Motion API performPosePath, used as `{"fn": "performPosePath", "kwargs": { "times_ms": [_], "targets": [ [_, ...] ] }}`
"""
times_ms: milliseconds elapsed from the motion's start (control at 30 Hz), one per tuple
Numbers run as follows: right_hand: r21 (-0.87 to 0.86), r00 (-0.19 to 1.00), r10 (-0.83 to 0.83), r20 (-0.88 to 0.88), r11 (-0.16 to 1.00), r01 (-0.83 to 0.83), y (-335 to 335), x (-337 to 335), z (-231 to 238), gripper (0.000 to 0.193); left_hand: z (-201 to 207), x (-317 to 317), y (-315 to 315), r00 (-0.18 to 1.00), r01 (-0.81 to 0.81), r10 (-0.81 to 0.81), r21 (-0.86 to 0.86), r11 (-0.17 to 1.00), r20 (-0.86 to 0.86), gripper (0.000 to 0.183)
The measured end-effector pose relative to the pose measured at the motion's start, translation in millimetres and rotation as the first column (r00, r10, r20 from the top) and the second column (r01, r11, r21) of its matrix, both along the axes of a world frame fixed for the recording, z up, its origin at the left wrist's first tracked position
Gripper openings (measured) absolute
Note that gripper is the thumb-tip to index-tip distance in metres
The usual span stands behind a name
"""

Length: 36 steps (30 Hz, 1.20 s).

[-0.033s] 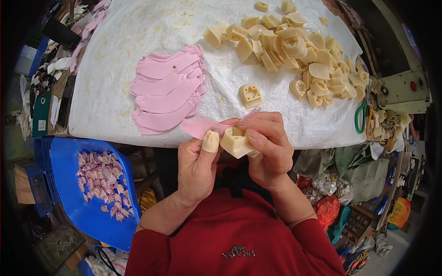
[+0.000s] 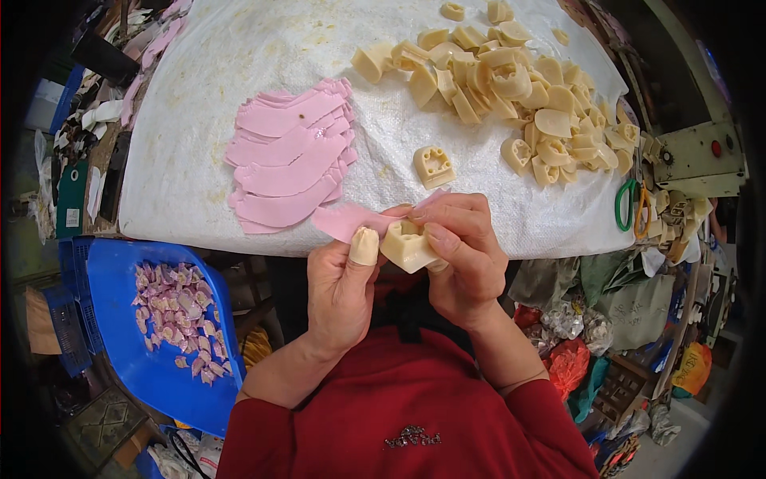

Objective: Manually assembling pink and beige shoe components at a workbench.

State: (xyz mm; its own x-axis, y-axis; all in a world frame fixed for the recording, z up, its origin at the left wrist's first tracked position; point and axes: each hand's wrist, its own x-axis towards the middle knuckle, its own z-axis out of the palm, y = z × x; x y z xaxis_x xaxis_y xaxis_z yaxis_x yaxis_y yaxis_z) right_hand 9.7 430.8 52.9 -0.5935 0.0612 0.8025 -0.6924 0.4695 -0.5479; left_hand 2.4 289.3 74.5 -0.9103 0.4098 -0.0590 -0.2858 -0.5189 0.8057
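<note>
Just off the table's front edge, a cream plastic shoe heel (image 2: 409, 249) is held with its hollow, ribbed face up. My right hand (image 2: 467, 255) grips it, the thumb on its upper rim and fingers curled around the far side. A pink strip of thin sheet material (image 2: 347, 221) runs behind the heel, and both hands' fingers meet along it. My left hand (image 2: 341, 287) is closed on this strip; its thumb wears a cream finger cot (image 2: 365, 246) and rests beside the heel. The left fingertips are partly hidden behind the strip. Another cream heel (image 2: 434, 166) lies just beyond my hands.
Overlapping pink strips (image 2: 287, 160) lie on the white-covered table (image 2: 183, 160), left of centre. Many cream heels (image 2: 550, 120) are heaped at the far right. A blue basin (image 2: 144, 383) at lower left holds pink-and-cream pieces. Green scissors handles (image 2: 625, 205) sit at the right edge.
</note>
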Motion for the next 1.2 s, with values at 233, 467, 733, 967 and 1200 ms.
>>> {"fn": "performPosePath", "kwargs": {
  "times_ms": [233,467,733,967,1200],
  "targets": [
    [0.171,0.979,-0.196,-0.053,0.964,0.202,2,-4,3,0.039,-8,-4,0,0.984,-0.074,0.051,-0.133,0.988,-0.170,0.039],
    [0.291,0.976,-0.216,-0.009,0.933,0.209,7,3,21,0.032,5,-12,-16,0.861,-0.362,0.110,-0.445,0.819,-0.497,0.026],
    [0.615,0.895,-0.342,0.286,0.782,0.103,6,8,40,0.018,-2,-11,-11,0.911,-0.235,-0.017,-0.555,0.798,-0.411,0.024],
    [0.548,0.911,-0.229,0.342,0.836,0.005,16,3,33,0.025,-2,-8,-4,0.651,-0.507,-0.174,-0.594,0.625,-0.739,0.020],
    [0.218,0.926,-0.041,0.374,0.975,-0.044,20,3,19,0.026,-16,-16,-7,0.730,-0.393,0.000,-0.419,0.818,-0.684,0.019]
  ]
}}
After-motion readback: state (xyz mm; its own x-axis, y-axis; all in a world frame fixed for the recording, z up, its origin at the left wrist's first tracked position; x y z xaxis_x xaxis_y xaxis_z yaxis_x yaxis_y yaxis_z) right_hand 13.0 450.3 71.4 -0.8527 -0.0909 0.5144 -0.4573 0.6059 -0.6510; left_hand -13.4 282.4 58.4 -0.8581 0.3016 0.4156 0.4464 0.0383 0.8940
